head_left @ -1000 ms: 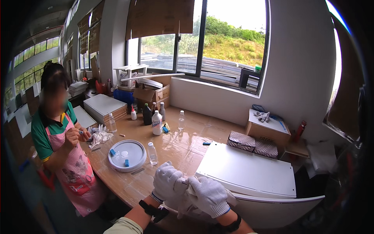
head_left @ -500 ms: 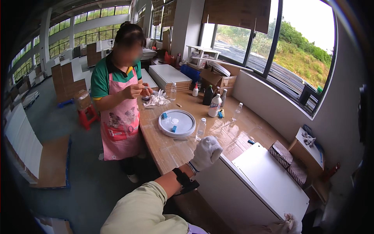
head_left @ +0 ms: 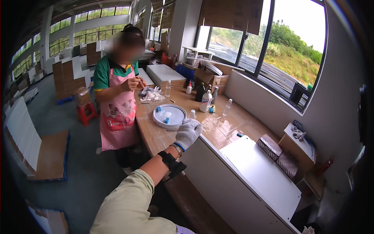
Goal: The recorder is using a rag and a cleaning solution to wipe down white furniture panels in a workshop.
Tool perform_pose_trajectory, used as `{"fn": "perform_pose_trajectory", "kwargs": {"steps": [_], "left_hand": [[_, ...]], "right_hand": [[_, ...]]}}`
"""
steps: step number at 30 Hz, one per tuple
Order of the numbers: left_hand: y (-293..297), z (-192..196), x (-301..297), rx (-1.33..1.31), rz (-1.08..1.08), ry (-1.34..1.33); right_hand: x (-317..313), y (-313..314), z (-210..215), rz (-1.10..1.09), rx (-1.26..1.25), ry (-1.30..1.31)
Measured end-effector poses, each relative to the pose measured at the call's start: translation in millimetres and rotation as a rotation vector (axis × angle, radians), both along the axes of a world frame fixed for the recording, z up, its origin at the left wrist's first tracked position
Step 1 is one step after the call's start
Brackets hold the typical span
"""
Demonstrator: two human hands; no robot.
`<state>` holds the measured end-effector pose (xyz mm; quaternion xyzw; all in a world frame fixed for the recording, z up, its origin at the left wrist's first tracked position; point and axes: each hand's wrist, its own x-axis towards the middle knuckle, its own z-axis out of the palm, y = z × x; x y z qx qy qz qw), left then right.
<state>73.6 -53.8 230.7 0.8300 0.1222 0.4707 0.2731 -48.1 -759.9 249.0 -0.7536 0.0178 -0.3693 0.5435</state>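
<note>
My left hand [head_left: 189,133], in a white knitted glove, is closed at the far upper corner of a white panel [head_left: 230,183]. The panel stands on edge, its broad face toward me. Only a bit of my right glove [head_left: 308,230] shows at the lower edge, by the panel's near end; its fingers are mostly hidden. Behind the upright panel lies another white panel [head_left: 265,171], flat on the table. A clear bottle [head_left: 193,113] stands just beyond my left hand. Left of it, a round white lid [head_left: 177,112] carries small blue blocks [head_left: 159,109].
Across the table [head_left: 152,134], a co-worker [head_left: 119,97] in a pink apron handles something small. Bottles [head_left: 205,102] and a cardboard box [head_left: 218,79] stand toward the window. Patterned boxes [head_left: 270,146] sit right of the flat panel. A red stool [head_left: 86,111] stands on the floor.
My left hand and the upright panel have shifted away and slightly left, covering more of the clear bottle. Less of my right hand shows. The whole view has also moved a little.
</note>
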Motion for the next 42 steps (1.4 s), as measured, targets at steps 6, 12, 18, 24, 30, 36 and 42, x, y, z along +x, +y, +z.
{"fn": "perform_pose_trajectory", "kwargs": {"steps": [6, 12, 18, 24, 30, 36, 42], "left_hand": [[9.4, -2.6, -11.0, -0.349, -0.025, 0.225], [31.8, -47.5, -33.1, -0.941, -0.177, 0.024], [42.0, -35.8, -168.4, -1.719, -0.43, -0.019], [47.7, -105.5, -271.9, -1.977, -0.46, 0.057], [69.7, -207.4, -325.1, -2.277, -0.353, 0.17], [66.7, -265.3, -322.5, -2.277, -0.306, 0.194], [83.1, -285.4, -317.0, -2.164, -0.393, 0.232]], "right_hand": [[-37.9, 31.9, 2.9, 0.062, 0.13, -0.115], [-54.0, -18.2, -62.1, -0.124, 0.005, -0.224], [-129.2, 43.3, -72.6, -0.207, 0.263, -0.244], [-223.1, 78.1, -141.7, -0.347, 0.616, -0.237], [-307.9, 87.5, -261.4, -0.219, 0.884, 0.106], [-357.6, 60.7, -379.4, 0.177, 1.044, 0.364], [-322.9, 110.7, -375.3, -0.067, 1.111, 0.394]]}}
